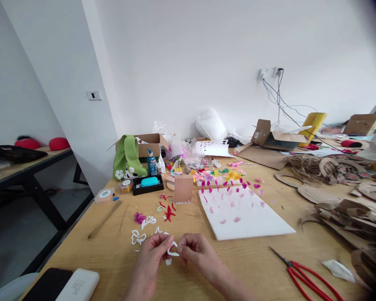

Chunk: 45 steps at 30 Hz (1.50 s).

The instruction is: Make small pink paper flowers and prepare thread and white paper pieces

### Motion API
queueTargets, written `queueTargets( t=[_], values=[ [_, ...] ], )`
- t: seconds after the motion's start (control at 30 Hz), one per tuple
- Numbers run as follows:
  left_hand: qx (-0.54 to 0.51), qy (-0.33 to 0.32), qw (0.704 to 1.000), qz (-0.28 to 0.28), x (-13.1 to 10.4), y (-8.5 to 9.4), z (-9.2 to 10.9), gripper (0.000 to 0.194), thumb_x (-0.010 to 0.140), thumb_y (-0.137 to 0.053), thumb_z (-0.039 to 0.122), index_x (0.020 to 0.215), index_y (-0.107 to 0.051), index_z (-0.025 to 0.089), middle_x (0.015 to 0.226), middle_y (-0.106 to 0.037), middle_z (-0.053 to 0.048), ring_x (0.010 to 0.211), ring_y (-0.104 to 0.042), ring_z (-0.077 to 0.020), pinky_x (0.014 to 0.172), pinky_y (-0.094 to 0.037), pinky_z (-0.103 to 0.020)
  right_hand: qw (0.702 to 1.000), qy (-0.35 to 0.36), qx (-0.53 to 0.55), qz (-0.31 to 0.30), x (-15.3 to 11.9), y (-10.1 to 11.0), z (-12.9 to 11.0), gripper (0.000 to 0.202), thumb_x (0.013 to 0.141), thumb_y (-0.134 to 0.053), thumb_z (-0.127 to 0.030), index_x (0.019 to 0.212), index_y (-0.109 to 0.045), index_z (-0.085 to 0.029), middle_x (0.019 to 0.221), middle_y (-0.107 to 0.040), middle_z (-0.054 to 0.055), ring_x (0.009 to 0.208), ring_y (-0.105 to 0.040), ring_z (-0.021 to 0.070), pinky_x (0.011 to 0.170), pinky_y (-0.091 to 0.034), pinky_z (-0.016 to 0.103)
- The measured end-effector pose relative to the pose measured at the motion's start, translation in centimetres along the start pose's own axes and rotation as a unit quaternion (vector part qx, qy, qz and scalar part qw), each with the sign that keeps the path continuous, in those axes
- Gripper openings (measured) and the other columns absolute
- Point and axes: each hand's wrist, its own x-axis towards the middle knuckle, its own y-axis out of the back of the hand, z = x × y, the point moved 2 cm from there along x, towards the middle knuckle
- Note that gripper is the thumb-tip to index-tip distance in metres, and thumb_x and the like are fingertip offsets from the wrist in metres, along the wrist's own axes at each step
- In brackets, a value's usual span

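Between my two hands is a small white cut-out (173, 249) with a curved outline. My left hand (155, 253) pinches its left side between thumb and fingers. On its right edge, the fingertips of my right hand (196, 251) are closed too. Just beyond my left hand lie more white cut-outs (138, 237), some shaped like flower outlines. Near them rest a purple flower (139, 217) and several red pieces (169, 213). A white foam board (247, 217) with small pink and purple petals standing on it is to the right of my hands.
Red-handled scissors (303, 271) lie at the front right, beside brown paper scraps (335, 221). A white power bank (78, 285) and a black phone (48, 285) are at the front left. Farther back stand a wooden block (183, 189), a black tray (140, 189), a blue pump bottle (151, 163) and a green bag (125, 156).
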Motion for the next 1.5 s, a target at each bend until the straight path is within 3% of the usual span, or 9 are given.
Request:
queueTargets(
  t=[0.2, 0.33, 0.43, 0.57, 0.73, 0.9, 1.23, 1.4, 1.5],
  values=[
    [0.041, -0.002, 0.999, 0.007, 0.0, 0.0, 0.5, 0.045, 0.052, -0.082, 0.055, 0.060, -0.066, 0.014, 0.053, -0.058, 0.001, 0.051, -0.049, -0.0103, 0.049, -0.037, -0.022, 1.000, 0.000, 0.021, 0.002, 0.0, 0.6, -0.3, 0.017, 0.066, -0.059, -0.030, 0.057, -0.056, -0.016, 0.050, -0.052, -0.002, 0.050, -0.042, 0.0098, 0.053, -0.031, 0.024],
    [0.187, -0.087, 0.973, 0.103, -0.7, 0.7, 1.2, 0.053, 0.065, -0.069, 0.063, 0.044, -0.052, 0.018, 0.042, -0.046, 0.004, 0.044, -0.040, -0.0096, 0.047, -0.031, -0.023, 0.998, 0.003, 0.055, 0.015, 0.1, 1.4, -0.5, 0.016, 0.065, -0.061, -0.030, 0.058, -0.057, -0.016, 0.049, -0.053, -0.003, 0.049, -0.043, 0.0101, 0.054, -0.033, 0.024],
    [0.288, -0.267, 0.908, 0.148, -2.0, 0.7, 2.4, 0.046, 0.077, -0.062, 0.052, 0.047, -0.053, 0.020, 0.046, -0.047, 0.003, 0.048, -0.043, -0.0120, 0.050, -0.034, -0.025, 0.998, 0.005, 0.066, 0.014, 0.3, 2.0, -0.6, 0.016, 0.065, -0.062, -0.029, 0.057, -0.058, -0.016, 0.049, -0.053, -0.003, 0.049, -0.044, 0.0102, 0.054, -0.034, 0.024],
    [0.405, -0.480, 0.772, 0.102, -3.5, -0.4, 4.5, 0.011, 0.081, -0.063, 0.029, 0.085, -0.072, 0.024, 0.079, -0.069, -0.002, 0.081, -0.058, -0.0194, 0.079, -0.044, -0.031, 0.999, 0.001, 0.030, -0.020, 0.3, 2.3, -0.5, 0.014, 0.065, -0.060, -0.026, 0.058, -0.059, -0.015, 0.051, -0.053, -0.002, 0.050, -0.045, 0.0102, 0.053, -0.034, 0.024],
    [0.561, -0.305, 0.770, -0.010, -2.8, -1.3, 5.7, 0.015, 0.077, -0.063, 0.021, 0.085, -0.075, 0.021, 0.089, -0.071, -0.007, 0.097, -0.056, -0.0257, 0.090, -0.040, -0.040, 0.995, -0.001, -0.046, -0.093, -0.1, 2.1, -0.4, 0.009, 0.066, -0.057, -0.021, 0.060, -0.059, -0.014, 0.051, -0.051, -0.004, 0.048, -0.039, 0.0083, 0.048, -0.028, 0.022],
    [0.591, -0.172, 0.780, -0.112, -2.2, -2.0, 5.6, 0.014, 0.065, -0.062, 0.015, 0.063, -0.073, 0.024, 0.076, -0.070, -0.004, 0.086, -0.058, -0.0239, 0.076, -0.039, -0.032, 0.984, 0.026, -0.099, -0.144, -0.6, 1.8, -0.3, 0.012, 0.070, -0.058, -0.020, 0.060, -0.057, -0.014, 0.053, -0.046, -0.006, 0.050, -0.035, 0.0067, 0.047, -0.025, 0.021],
    [0.586, -0.085, 0.800, -0.093, -2.6, -1.6, 5.1, 0.016, 0.060, -0.053, 0.016, 0.060, -0.069, 0.021, 0.069, -0.068, -0.002, 0.071, -0.058, -0.0197, 0.064, -0.035, -0.027, 0.978, 0.026, -0.142, -0.152, -0.8, 1.5, 0.0, 0.009, 0.072, -0.060, -0.018, 0.064, -0.060, -0.013, 0.055, -0.048, -0.005, 0.051, -0.037, 0.0071, 0.046, -0.026, 0.020],
    [0.559, -0.081, 0.823, -0.068, -2.3, -0.7, 4.8, 0.016, 0.066, -0.051, 0.024, 0.061, -0.066, 0.019, 0.063, -0.063, -0.002, 0.065, -0.053, -0.0187, 0.061, -0.032, -0.028, 0.992, 0.036, -0.082, -0.091, 0.0, 1.9, 0.1, 0.045, 0.086, -0.051, -0.053, 0.066, -0.060, -0.013, 0.059, -0.055, 0.000, 0.054, -0.047, 0.0103, 0.053, -0.037, 0.024],
    [0.522, -0.086, 0.846, -0.064, -1.8, 0.1, 4.4, 0.018, 0.068, -0.050, 0.029, 0.061, -0.064, 0.018, 0.064, -0.064, -0.003, 0.065, -0.053, -0.0186, 0.062, -0.034, -0.028, 0.999, 0.038, -0.006, -0.019, 0.6, 2.4, 0.1, 0.060, 0.082, -0.046, -0.070, 0.076, -0.063, -0.013, 0.064, -0.060, 0.003, 0.058, -0.054, 0.0136, 0.059, -0.044, 0.028]
  ],
)
